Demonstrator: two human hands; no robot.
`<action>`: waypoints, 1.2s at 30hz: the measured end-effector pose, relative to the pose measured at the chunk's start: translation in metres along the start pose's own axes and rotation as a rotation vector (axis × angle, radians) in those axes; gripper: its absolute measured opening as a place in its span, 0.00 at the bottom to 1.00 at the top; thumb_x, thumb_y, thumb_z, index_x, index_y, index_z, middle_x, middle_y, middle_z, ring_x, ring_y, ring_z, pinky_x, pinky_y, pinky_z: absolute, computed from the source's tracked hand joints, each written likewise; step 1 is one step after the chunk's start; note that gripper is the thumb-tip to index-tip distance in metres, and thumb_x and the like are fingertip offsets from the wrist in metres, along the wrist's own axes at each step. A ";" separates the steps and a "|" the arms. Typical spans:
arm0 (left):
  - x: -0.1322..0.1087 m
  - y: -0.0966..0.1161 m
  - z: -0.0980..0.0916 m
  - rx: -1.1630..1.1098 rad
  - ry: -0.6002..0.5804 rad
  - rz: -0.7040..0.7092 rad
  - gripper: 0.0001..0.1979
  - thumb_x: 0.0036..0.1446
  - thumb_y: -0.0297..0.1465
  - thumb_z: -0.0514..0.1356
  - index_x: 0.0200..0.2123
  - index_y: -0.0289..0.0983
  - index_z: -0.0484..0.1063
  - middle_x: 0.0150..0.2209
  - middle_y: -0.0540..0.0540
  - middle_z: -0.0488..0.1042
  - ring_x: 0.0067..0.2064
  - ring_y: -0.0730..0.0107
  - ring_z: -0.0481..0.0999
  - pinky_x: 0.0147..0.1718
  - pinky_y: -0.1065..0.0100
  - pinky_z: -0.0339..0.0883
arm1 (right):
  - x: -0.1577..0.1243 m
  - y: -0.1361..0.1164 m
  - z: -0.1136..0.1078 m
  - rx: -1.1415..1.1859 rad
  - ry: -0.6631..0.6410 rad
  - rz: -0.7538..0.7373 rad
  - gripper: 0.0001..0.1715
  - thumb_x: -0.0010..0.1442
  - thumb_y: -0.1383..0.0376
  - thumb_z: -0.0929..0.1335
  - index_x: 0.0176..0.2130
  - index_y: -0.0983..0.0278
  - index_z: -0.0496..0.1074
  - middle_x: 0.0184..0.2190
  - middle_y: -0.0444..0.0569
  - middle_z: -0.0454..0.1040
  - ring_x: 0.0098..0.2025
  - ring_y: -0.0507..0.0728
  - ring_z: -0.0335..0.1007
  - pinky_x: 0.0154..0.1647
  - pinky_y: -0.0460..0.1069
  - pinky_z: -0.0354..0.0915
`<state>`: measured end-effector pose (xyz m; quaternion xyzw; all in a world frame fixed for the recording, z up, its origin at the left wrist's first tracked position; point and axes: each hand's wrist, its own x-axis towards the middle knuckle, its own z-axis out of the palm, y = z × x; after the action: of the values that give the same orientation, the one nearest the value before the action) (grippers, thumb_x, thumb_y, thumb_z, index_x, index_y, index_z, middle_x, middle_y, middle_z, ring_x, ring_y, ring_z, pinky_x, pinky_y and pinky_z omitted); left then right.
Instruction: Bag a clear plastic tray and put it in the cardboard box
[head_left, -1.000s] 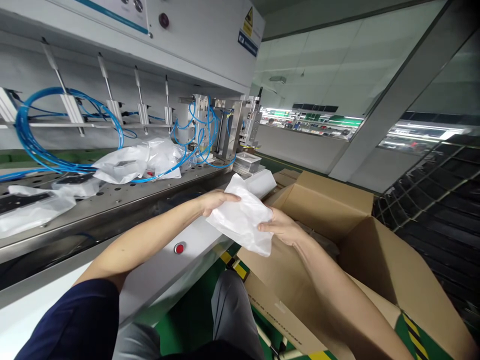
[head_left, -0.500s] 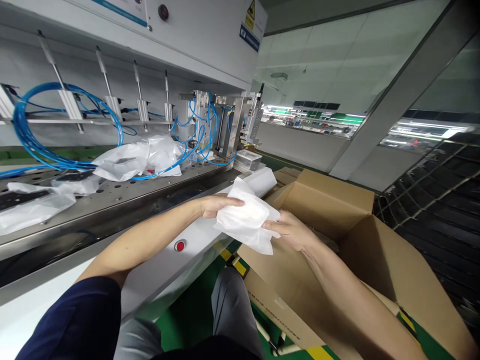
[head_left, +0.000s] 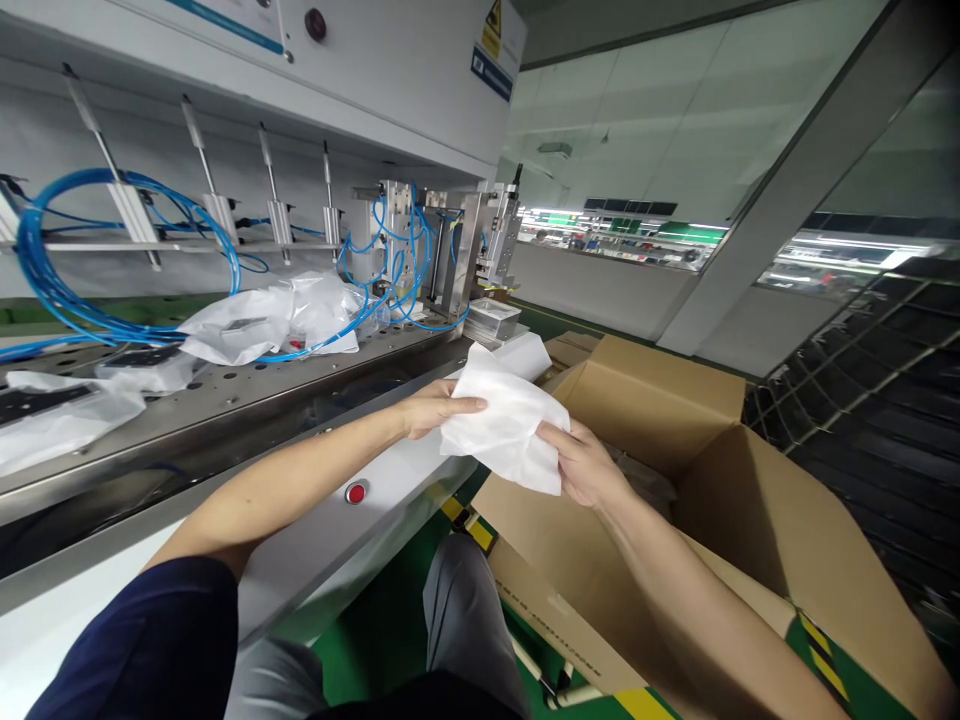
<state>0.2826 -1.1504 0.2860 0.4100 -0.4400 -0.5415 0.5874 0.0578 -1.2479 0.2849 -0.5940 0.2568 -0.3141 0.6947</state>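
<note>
Between my two hands is a white, thin, cloudy bag (head_left: 510, 420), held up near the machine's front edge and the open cardboard box. My left hand (head_left: 435, 408) pinches its left side, thumb lying on top. The right side of the bag is gripped by my right hand (head_left: 581, 460), with the thumb over the front. Whether anything lies inside the bag cannot be made out. The cardboard box (head_left: 795, 520) stands open below and beyond my right hand, with some clear plastic (head_left: 645, 480) partly visible inside.
On the left, a metal machine bed (head_left: 225, 400) carries white plastic bags (head_left: 255, 320) and coiled blue hoses (head_left: 45, 260). A red button (head_left: 355, 493) sits on the white front panel below my left forearm. A dark rack with netting (head_left: 862, 400) stands at the right.
The white bag has been spread flatter and its lower corner no longer hangs down. My right hand has shifted slightly right and down along its edge. My left hand keeps its grip.
</note>
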 end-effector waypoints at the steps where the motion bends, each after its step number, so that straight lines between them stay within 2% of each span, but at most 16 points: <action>1: 0.000 -0.001 0.002 0.004 0.000 0.029 0.32 0.39 0.39 0.79 0.47 0.31 0.79 0.47 0.37 0.81 0.44 0.59 0.82 0.48 0.60 0.73 | -0.001 -0.001 0.003 0.028 0.063 -0.009 0.32 0.40 0.55 0.81 0.42 0.65 0.74 0.36 0.51 0.80 0.38 0.62 0.77 0.36 0.52 0.73; 4: -0.001 -0.006 0.009 0.000 0.001 0.084 0.35 0.39 0.38 0.80 0.50 0.32 0.78 0.50 0.36 0.80 0.47 0.56 0.81 0.51 0.59 0.72 | -0.004 -0.005 0.010 0.072 0.159 -0.073 0.30 0.38 0.60 0.80 0.40 0.65 0.73 0.32 0.48 0.79 0.35 0.61 0.77 0.29 0.48 0.71; 6: -0.001 -0.011 0.012 -0.014 -0.004 0.069 0.35 0.39 0.38 0.80 0.51 0.31 0.78 0.51 0.35 0.80 0.48 0.55 0.81 0.52 0.58 0.71 | -0.005 -0.007 0.012 0.087 0.192 -0.075 0.28 0.37 0.63 0.79 0.40 0.64 0.73 0.30 0.46 0.78 0.34 0.60 0.77 0.25 0.46 0.68; 10: -0.002 -0.020 0.015 -0.020 -0.013 0.022 0.34 0.39 0.37 0.80 0.50 0.31 0.79 0.52 0.34 0.79 0.50 0.54 0.80 0.53 0.57 0.71 | -0.007 -0.010 0.008 0.133 0.253 0.068 0.23 0.39 0.64 0.77 0.37 0.65 0.73 0.26 0.45 0.76 0.31 0.60 0.77 0.24 0.46 0.68; 13: -0.002 -0.026 0.017 -0.001 -0.014 0.007 0.36 0.39 0.37 0.80 0.52 0.30 0.78 0.53 0.33 0.78 0.51 0.52 0.80 0.54 0.56 0.71 | -0.006 -0.007 0.001 0.192 0.226 0.157 0.18 0.44 0.65 0.75 0.37 0.64 0.73 0.28 0.46 0.77 0.33 0.61 0.78 0.29 0.49 0.72; 17: -0.003 -0.031 0.019 0.025 -0.001 0.015 0.36 0.39 0.37 0.79 0.52 0.31 0.78 0.53 0.33 0.78 0.52 0.51 0.80 0.55 0.55 0.71 | -0.007 -0.002 -0.011 0.267 0.114 0.232 0.12 0.50 0.60 0.71 0.36 0.63 0.72 0.30 0.47 0.78 0.36 0.62 0.78 0.33 0.51 0.75; 19: -0.003 -0.033 0.019 0.032 0.008 0.022 0.36 0.38 0.37 0.80 0.51 0.30 0.79 0.52 0.33 0.79 0.51 0.51 0.80 0.54 0.54 0.71 | -0.011 -0.002 -0.015 0.267 0.035 0.177 0.13 0.53 0.57 0.71 0.37 0.62 0.73 0.31 0.47 0.78 0.36 0.61 0.78 0.32 0.51 0.74; 21: -0.003 -0.034 0.018 0.050 0.011 0.022 0.35 0.38 0.38 0.79 0.50 0.30 0.79 0.52 0.33 0.79 0.50 0.51 0.80 0.54 0.55 0.72 | -0.018 -0.004 -0.016 0.250 -0.017 0.093 0.19 0.54 0.52 0.74 0.40 0.61 0.74 0.34 0.46 0.78 0.35 0.58 0.76 0.32 0.49 0.73; 24: -0.003 -0.035 0.017 0.102 -0.010 0.036 0.35 0.40 0.39 0.79 0.51 0.30 0.78 0.52 0.33 0.79 0.50 0.53 0.80 0.53 0.56 0.71 | -0.030 -0.007 -0.012 0.153 -0.050 0.027 0.29 0.48 0.50 0.81 0.44 0.62 0.75 0.36 0.46 0.78 0.32 0.54 0.73 0.29 0.45 0.70; 27: -0.005 -0.035 0.019 0.154 -0.069 0.039 0.35 0.42 0.40 0.78 0.52 0.30 0.77 0.51 0.35 0.80 0.50 0.54 0.80 0.52 0.58 0.72 | -0.039 -0.007 -0.007 -0.006 -0.063 0.025 0.32 0.45 0.51 0.83 0.43 0.63 0.75 0.34 0.46 0.78 0.28 0.52 0.70 0.24 0.44 0.65; 29: -0.007 -0.033 0.023 0.174 -0.120 0.030 0.35 0.43 0.41 0.77 0.52 0.31 0.77 0.51 0.36 0.80 0.50 0.55 0.80 0.52 0.59 0.72 | -0.042 -0.005 -0.007 -0.059 -0.086 0.026 0.33 0.46 0.49 0.82 0.44 0.63 0.75 0.34 0.48 0.78 0.29 0.55 0.72 0.26 0.46 0.66; 33: -0.013 -0.028 0.032 0.167 -0.242 0.026 0.36 0.44 0.42 0.77 0.54 0.33 0.75 0.52 0.37 0.79 0.51 0.57 0.79 0.52 0.60 0.71 | -0.051 -0.002 -0.017 -0.041 -0.113 -0.001 0.36 0.46 0.49 0.82 0.47 0.65 0.75 0.41 0.54 0.80 0.41 0.63 0.77 0.40 0.53 0.73; 36: -0.016 -0.030 0.036 0.204 -0.346 0.033 0.41 0.44 0.48 0.76 0.57 0.34 0.72 0.53 0.36 0.77 0.52 0.56 0.78 0.51 0.59 0.71 | -0.063 -0.005 -0.038 -0.032 -0.028 0.018 0.33 0.43 0.48 0.82 0.41 0.66 0.77 0.38 0.57 0.80 0.38 0.66 0.78 0.36 0.54 0.75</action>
<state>0.2393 -1.1365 0.2663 0.3609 -0.5937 -0.5467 0.4673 -0.0123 -1.2268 0.2827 -0.6070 0.2572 -0.2953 0.6915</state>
